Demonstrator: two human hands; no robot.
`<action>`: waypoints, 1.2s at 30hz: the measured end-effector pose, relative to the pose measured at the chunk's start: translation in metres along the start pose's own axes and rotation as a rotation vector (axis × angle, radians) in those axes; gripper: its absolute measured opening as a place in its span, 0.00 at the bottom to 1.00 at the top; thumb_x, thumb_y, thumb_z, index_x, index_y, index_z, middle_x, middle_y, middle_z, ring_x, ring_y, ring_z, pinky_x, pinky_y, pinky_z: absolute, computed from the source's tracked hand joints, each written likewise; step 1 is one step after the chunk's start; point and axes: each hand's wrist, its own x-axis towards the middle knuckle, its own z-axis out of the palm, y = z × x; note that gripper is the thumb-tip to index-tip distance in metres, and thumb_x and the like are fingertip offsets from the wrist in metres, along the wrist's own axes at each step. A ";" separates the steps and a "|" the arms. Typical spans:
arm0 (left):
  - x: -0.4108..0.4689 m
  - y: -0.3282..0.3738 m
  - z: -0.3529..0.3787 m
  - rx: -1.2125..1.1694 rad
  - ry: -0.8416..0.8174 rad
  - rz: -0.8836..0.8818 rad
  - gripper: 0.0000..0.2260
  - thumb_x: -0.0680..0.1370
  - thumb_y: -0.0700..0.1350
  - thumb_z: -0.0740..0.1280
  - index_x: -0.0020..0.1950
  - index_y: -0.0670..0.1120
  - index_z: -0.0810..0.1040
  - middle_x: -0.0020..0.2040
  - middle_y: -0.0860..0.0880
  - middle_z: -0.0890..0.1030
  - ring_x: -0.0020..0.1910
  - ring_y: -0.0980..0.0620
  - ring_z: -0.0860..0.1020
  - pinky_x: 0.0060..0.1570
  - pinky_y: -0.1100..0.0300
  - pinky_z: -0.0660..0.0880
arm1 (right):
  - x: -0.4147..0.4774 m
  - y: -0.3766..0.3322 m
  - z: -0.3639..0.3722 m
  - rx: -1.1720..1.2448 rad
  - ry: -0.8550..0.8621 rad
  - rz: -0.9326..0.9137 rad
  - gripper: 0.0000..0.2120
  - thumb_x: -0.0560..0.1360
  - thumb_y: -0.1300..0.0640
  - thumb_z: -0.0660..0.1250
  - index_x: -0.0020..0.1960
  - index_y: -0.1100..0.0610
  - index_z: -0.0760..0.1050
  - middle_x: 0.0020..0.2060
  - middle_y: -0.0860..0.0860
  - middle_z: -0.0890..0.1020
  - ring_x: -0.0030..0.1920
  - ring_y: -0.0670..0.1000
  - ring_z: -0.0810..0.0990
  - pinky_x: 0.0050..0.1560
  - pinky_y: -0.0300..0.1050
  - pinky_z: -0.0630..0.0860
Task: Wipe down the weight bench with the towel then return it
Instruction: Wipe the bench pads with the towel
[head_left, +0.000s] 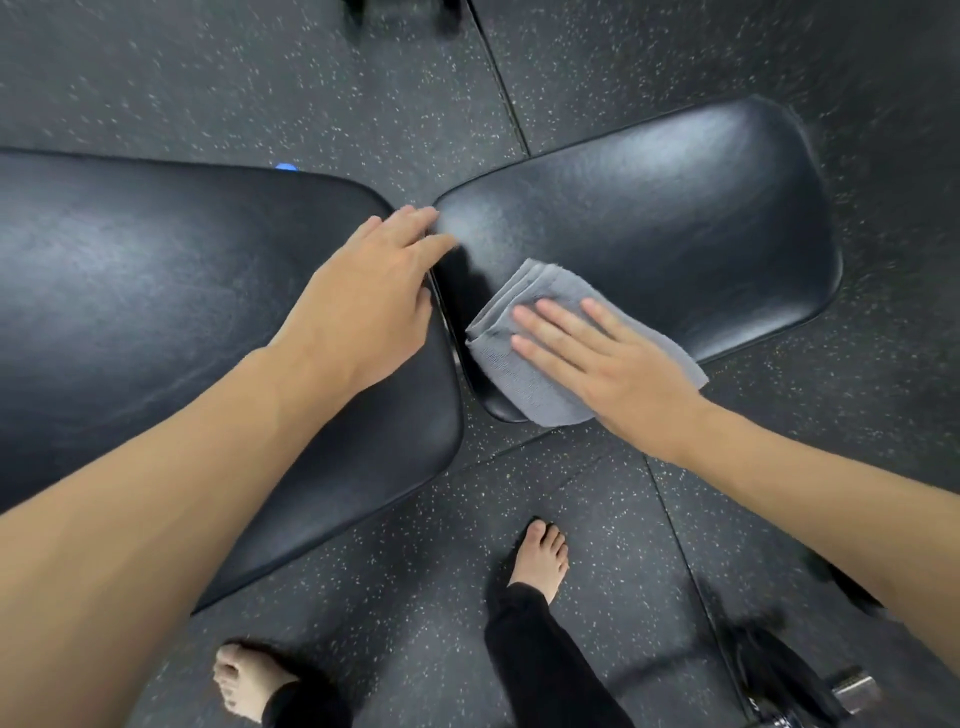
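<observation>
The weight bench has two black padded parts: a long back pad (156, 322) on the left and a shorter seat pad (649, 223) on the right, with a narrow gap between them. A folded grey towel (524, 364) lies on the near left corner of the seat pad. My right hand (597, 358) lies flat on top of the towel, fingers spread, pressing it onto the pad. My left hand (374, 296) rests palm down on the end of the back pad, its fingertips reaching across the gap to the seat pad's corner.
Dark speckled rubber floor (363, 78) surrounds the bench. My two bare feet (540, 556) stand on it in front of the bench. A metal dumbbell end (852, 691) and black frame parts lie at the lower right. A small blue object (285, 167) shows behind the back pad.
</observation>
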 end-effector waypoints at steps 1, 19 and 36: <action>-0.001 -0.003 -0.002 -0.001 0.005 -0.010 0.24 0.78 0.33 0.63 0.74 0.40 0.73 0.77 0.40 0.70 0.78 0.42 0.66 0.78 0.52 0.55 | 0.004 -0.003 -0.002 -0.003 -0.031 -0.010 0.40 0.73 0.72 0.59 0.83 0.60 0.51 0.83 0.57 0.53 0.82 0.60 0.54 0.81 0.60 0.54; -0.014 -0.008 -0.004 0.208 0.072 0.011 0.19 0.77 0.41 0.64 0.67 0.39 0.79 0.72 0.42 0.76 0.76 0.43 0.71 0.77 0.43 0.61 | 0.045 -0.048 0.003 -0.093 -0.172 -0.034 0.55 0.74 0.55 0.72 0.82 0.59 0.32 0.82 0.58 0.36 0.83 0.59 0.38 0.81 0.61 0.38; -0.041 -0.008 -0.009 0.164 0.112 -0.061 0.16 0.79 0.40 0.64 0.65 0.36 0.79 0.73 0.39 0.76 0.76 0.41 0.70 0.78 0.46 0.61 | -0.011 -0.045 0.006 -0.015 -0.024 -0.327 0.19 0.71 0.59 0.75 0.62 0.54 0.81 0.78 0.50 0.69 0.81 0.56 0.61 0.80 0.61 0.57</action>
